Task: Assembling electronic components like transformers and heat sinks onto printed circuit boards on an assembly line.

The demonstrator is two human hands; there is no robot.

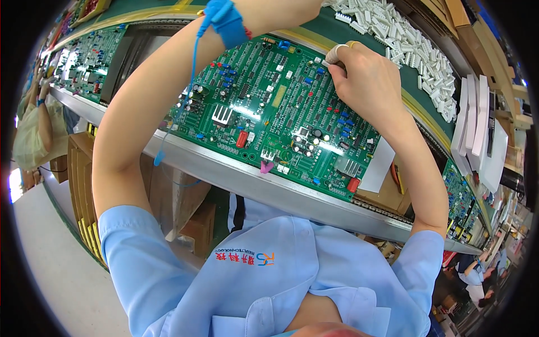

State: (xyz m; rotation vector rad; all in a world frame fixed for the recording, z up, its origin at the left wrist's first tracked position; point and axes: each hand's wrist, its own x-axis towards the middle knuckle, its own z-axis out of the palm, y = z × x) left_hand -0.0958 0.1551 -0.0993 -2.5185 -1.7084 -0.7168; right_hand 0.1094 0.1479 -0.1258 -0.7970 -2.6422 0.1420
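Observation:
A large green circuit board (264, 106) lies in front of me, crowded with capacitors, heatsinks and small connectors. Over its far right edge, my right hand (365, 76) is closed in a pinch, pale covers on its fingertips. Between thumb and finger shows a small white connector (325, 63), touching or just above the board; I cannot tell which. My left hand (278, 14) reaches across the far side, near a heap of white connectors (387, 28). Its fingers are cut off by the upper edge, so their grip is hidden. A blue wrist strap (225, 23) with a cord circles that wrist.
The board sits on a conveyor with a metal front rail (224, 163). More boards (84, 62) stand to the left, others (460, 191) to the right. White trays (474, 118) are stacked at the right. A co-worker's arm (44, 123) shows at far left.

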